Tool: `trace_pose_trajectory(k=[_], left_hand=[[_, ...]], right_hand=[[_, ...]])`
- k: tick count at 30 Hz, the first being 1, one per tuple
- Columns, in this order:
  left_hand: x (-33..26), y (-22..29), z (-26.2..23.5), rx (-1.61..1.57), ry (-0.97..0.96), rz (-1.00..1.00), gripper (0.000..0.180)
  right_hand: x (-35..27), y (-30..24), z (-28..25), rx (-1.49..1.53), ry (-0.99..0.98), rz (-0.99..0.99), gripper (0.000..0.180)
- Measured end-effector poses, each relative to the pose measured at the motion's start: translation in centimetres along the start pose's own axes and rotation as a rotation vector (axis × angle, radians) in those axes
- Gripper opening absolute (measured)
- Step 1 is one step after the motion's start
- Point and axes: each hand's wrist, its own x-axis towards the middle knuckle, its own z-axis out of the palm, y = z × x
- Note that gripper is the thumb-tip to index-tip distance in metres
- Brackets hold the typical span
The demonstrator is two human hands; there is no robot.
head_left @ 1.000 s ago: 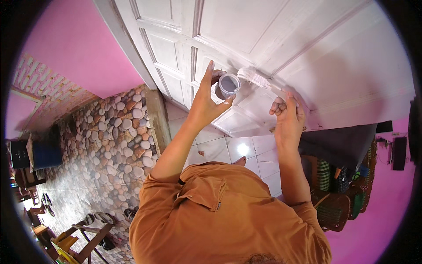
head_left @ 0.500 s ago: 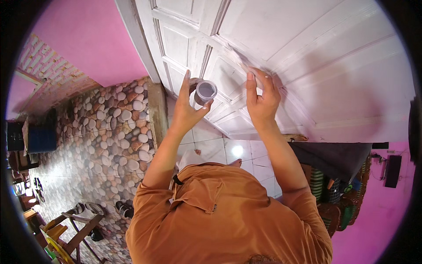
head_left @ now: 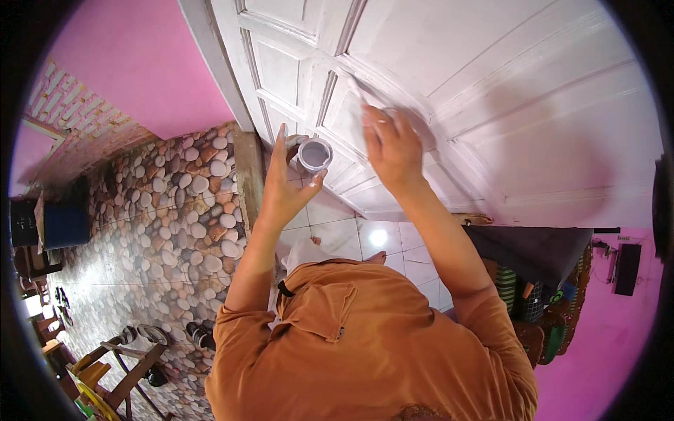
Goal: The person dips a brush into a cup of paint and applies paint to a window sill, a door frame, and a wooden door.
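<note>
My left hand (head_left: 284, 184) grips a small round paint can (head_left: 314, 154) by its sides, its top open and pale paint inside. In my right hand (head_left: 394, 149) is a paintbrush (head_left: 355, 87), its pale bristle end against the raised moulding of a white panelled door (head_left: 477, 77). The fingers of that hand are wrapped round the handle and hide most of it. The can stays below and to the left of the brush, apart from the door's face.
At the left lies a pebble-patterned floor (head_left: 175, 210), with a wooden stand (head_left: 123, 379) and sandals (head_left: 200, 335). White tiles (head_left: 333, 235) lie below my hands. A dark cloth (head_left: 537, 252) hangs over things at the right, by a pink wall (head_left: 597, 351).
My right hand and the brush have moved left along the door's moulding. My left hand has shifted a little left and down with the can.
</note>
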Motion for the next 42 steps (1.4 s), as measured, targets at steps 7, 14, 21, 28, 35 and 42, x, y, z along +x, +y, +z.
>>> trace_pose_trajectory(k=[7,14,21,28,35,42], left_hand=[[-0.7,0.5,-0.7,0.096,0.008,0.033,0.104],[-0.6,0.6,0.5,0.062,-0.040,-0.007,0.106],[-0.6,0.9,1.1,0.022,-0.074,0.007,0.106],[-0.1,1.4,2.2,0.044,-0.137,0.033,0.106],[-0.2,2.2,3.5,0.026,-0.175,0.038,0.106],[-0.2,2.2,3.9,0.002,-0.189,0.035,0.107]], right_hand=[[-7.0,0.2,-8.7,-0.220,0.114,0.181,0.024],[-4.9,-0.2,-2.4,0.010,0.051,0.105,0.039],[-11.8,0.2,-12.1,-0.256,0.136,0.239,0.030],[-12.3,-1.8,-11.3,-0.217,0.147,0.188,0.035],[-12.3,0.5,-10.1,-0.246,0.188,0.211,0.036],[-18.6,-1.2,-18.3,-0.408,0.275,0.453,0.027]])
